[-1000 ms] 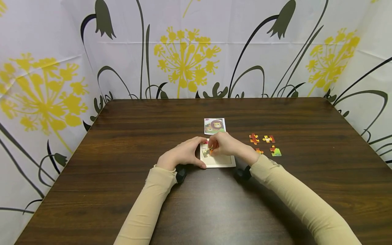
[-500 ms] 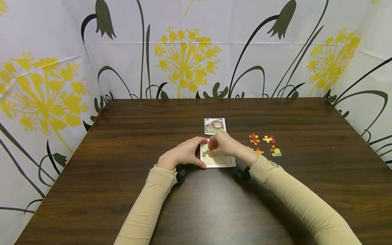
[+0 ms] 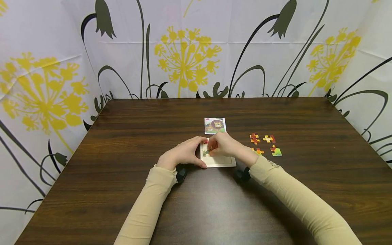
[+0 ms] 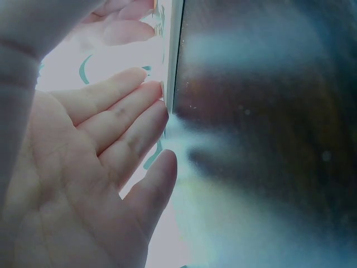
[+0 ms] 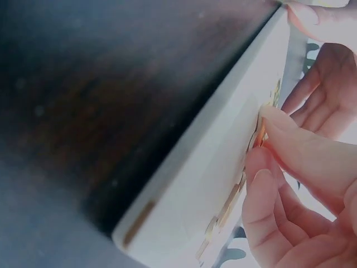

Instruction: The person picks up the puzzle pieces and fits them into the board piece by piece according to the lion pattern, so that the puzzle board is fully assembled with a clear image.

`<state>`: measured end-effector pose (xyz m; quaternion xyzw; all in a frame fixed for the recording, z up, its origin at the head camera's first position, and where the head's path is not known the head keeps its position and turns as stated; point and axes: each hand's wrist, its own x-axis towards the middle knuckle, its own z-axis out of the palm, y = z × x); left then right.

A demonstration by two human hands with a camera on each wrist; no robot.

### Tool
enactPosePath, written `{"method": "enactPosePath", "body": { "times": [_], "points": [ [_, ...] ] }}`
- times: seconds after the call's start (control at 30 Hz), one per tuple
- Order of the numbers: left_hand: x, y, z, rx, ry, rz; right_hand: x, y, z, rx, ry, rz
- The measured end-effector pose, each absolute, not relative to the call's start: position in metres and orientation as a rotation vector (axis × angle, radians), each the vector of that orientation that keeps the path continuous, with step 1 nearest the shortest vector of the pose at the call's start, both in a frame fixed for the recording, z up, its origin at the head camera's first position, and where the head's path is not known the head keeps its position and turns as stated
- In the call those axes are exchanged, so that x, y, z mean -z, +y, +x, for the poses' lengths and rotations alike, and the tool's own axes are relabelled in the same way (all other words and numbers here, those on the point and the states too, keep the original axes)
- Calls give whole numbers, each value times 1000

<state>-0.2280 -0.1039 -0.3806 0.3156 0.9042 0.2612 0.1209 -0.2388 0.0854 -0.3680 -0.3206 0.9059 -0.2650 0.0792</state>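
In the head view a cream puzzle tray [image 3: 219, 162] with a raised rim lies on the table, with some pieces inside at its left and back. My left hand [image 3: 181, 154] holds it at the left side, thumb at the front corner and index finger at the back corner. The other left fingers [image 4: 120, 131] are nearly straight in the left wrist view. Over the tray my right hand [image 3: 225, 144] pinches an orange puzzle piece [image 5: 261, 134] between thumb and fingers, low against the tray's inside. Those fingers hide much of the piece and its neighbours.
Several loose puzzle pieces lie right of the tray, among them a red one [image 3: 254, 138] and a green-cornered one [image 3: 276, 151]. Behind the tray is a lion picture card [image 3: 215, 126]. The dark wooden table [image 3: 147, 115] meets a flower-patterned cloth [image 3: 190, 20] at the back.
My right fingers shift very slightly over the same spot in the tray, and less of the orange piece shows now. The left hand and the tray stay in place.
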Motion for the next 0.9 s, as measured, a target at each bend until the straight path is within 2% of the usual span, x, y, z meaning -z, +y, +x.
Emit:
{"method": "enactPosePath", "body": {
  "times": [0.9],
  "points": [
    [380,-103,-229,-738,2646,912,368,86,-238,770,2638,-1037]
  ]
}}
